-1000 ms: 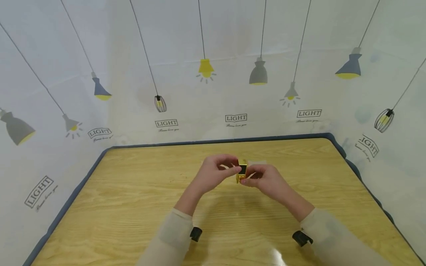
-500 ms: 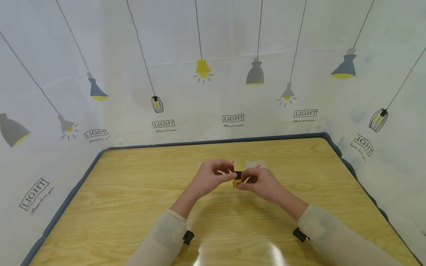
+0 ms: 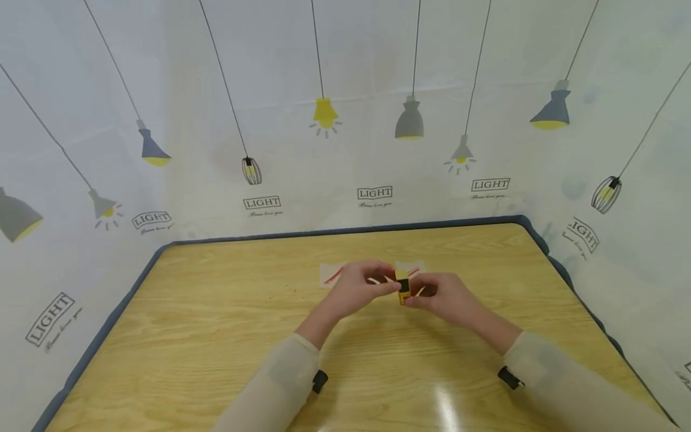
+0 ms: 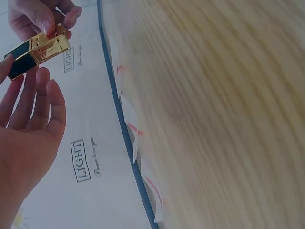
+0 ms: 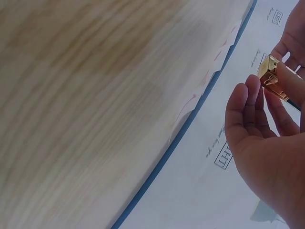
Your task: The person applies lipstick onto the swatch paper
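Between both hands, above the table, is a small square gold-and-black lipstick case (image 3: 403, 287). My left hand (image 3: 363, 289) pinches its black part, with the thumb on the near face. From the other side my right hand (image 3: 445, 298) grips the gold end between thumb and fingers. In the left wrist view the lipstick case (image 4: 35, 51) is tilted, its black panel towards the left hand and its gold end by the right fingers. The right wrist view shows mostly the gold end (image 5: 270, 71); the right thumb covers part of it.
Behind the hands, white paper pieces with red strokes lie on the wooden table (image 3: 216, 336): one at left (image 3: 330, 275), one at right (image 3: 410, 267). A dark blue edge strip (image 3: 281, 234) borders the table. A lamp-printed white sheet (image 3: 291, 138) rises behind.
Both hands have come slightly nearer with the lipstick case, then shifted right. The left paper with its red stroke has come into view behind the left hand. Both hands keep their hold.
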`<control>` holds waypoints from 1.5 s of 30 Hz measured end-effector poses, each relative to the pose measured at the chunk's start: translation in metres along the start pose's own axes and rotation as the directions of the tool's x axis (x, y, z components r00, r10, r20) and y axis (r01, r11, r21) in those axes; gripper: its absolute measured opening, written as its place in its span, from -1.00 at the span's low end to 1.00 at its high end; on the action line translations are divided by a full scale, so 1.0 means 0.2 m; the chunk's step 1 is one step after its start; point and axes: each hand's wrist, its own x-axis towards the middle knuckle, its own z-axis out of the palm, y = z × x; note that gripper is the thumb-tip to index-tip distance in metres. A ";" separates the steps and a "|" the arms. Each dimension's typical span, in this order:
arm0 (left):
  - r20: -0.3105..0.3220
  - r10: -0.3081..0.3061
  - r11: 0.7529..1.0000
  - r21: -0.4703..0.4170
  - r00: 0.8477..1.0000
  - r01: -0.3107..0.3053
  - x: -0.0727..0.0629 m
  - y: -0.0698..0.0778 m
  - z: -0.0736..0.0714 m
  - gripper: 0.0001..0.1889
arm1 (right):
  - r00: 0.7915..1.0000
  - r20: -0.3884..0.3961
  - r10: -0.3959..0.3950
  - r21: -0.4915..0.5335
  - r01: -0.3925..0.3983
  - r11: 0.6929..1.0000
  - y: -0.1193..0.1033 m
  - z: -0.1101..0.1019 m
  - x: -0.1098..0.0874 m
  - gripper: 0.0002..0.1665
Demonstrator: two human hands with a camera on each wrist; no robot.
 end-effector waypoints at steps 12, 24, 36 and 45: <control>-0.002 -0.012 0.998 -0.061 1.000 0.012 0.08 0.02 0.14 -0.64 | 0.998 0.003 0.070 -0.049 -0.070 0.996 0.07 -0.08 -0.04 -0.79; -0.029 -0.049 0.996 -0.069 0.998 0.047 0.15 0.02 0.14 -0.67 | 0.992 -0.027 0.125 -0.019 -0.126 0.992 0.11 -0.13 0.02 -0.61; -0.055 -0.084 0.993 -0.089 0.995 0.078 0.20 0.00 0.09 -0.63 | 0.986 -0.047 0.162 -0.010 -0.163 0.987 0.13 -0.11 0.13 -0.58; -0.065 -0.089 0.992 -0.101 0.994 0.082 0.27 -0.04 0.13 -0.61 | 0.982 -0.070 0.173 -0.031 -0.176 0.984 0.20 -0.13 0.15 -0.59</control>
